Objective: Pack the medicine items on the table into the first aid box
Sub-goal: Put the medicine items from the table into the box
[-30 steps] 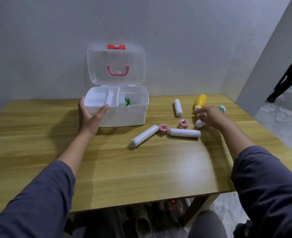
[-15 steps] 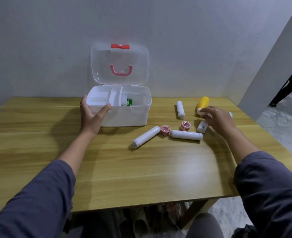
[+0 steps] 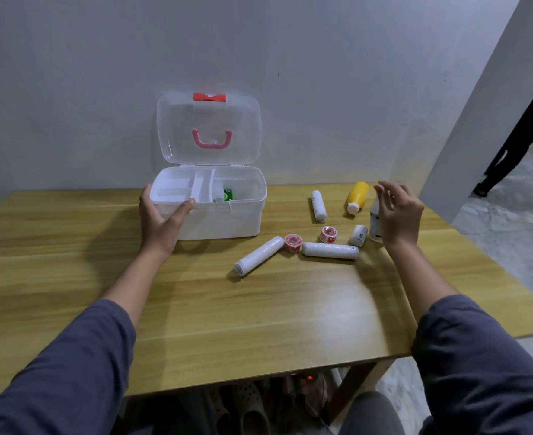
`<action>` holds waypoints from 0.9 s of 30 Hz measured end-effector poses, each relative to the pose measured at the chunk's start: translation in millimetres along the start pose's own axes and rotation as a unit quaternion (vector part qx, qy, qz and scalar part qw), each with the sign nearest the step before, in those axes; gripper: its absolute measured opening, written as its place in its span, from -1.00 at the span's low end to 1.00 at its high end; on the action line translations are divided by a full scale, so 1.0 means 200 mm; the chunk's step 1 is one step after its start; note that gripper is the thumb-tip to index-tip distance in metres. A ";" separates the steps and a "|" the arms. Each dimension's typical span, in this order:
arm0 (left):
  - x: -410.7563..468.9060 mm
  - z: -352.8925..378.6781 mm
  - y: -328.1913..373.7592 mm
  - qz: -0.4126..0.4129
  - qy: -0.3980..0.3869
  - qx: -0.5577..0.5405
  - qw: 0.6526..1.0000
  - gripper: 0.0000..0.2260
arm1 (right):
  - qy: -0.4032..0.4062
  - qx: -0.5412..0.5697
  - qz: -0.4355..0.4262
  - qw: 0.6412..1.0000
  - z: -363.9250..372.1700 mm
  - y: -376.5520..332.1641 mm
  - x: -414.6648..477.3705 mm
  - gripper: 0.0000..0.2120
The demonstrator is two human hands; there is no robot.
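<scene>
The white first aid box (image 3: 227, 224) stands open at the back of the table, its clear lid (image 3: 209, 130) upright, a green packet (image 3: 227, 195) inside. My left hand (image 3: 161, 221) grips its front left corner. To its right lie three long white bandage rolls (image 3: 259, 255) (image 3: 330, 250) (image 3: 318, 205), a short roll (image 3: 358, 235), two red tape rolls (image 3: 292, 243) (image 3: 328, 234) and a yellow bottle (image 3: 357, 197). A white bottle (image 3: 375, 221) stands upright. My right hand (image 3: 400, 215) hovers right beside it, fingers spread; I cannot tell if they touch.
The wooden table (image 3: 259, 324) ends close on the right, past my right hand. A grey wall runs behind the box. A person's dark-clad leg (image 3: 509, 146) stands in the far right passage. Shoes (image 3: 252, 409) lie under the table's front edge.
My right hand has lifted off the table, and the white bottle it covered now stands upright beside it. The left hand stays on the box.
</scene>
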State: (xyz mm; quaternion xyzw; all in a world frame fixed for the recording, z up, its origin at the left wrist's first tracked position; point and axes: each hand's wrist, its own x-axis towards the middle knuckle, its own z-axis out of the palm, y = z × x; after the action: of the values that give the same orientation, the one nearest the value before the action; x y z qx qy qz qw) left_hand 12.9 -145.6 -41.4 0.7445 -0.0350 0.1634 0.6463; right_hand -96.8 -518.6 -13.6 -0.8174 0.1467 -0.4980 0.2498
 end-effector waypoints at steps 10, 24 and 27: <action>0.00 -0.01 0.00 0.005 -0.009 -0.012 1.000 -0.15 | -0.023 -0.042 0.032 0.998 -0.01 -0.03 -0.01 -0.72; -0.02 -0.05 0.06 -0.018 -0.049 -0.024 0.998 0.02 | -0.110 0.247 -0.097 0.958 0.36 -0.93 0.10 -0.75; -0.01 -0.06 0.07 -0.028 -0.060 -0.024 0.998 -0.02 | -0.189 0.247 -0.097 0.945 0.45 -0.99 0.00 -0.76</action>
State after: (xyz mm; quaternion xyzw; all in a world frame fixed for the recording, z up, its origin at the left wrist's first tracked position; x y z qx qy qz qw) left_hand 3.9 -136.6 -26.8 0.7379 -0.0567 0.0995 0.6651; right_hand -19.0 -331.2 62.0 -0.8191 -0.1110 -0.3772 0.4176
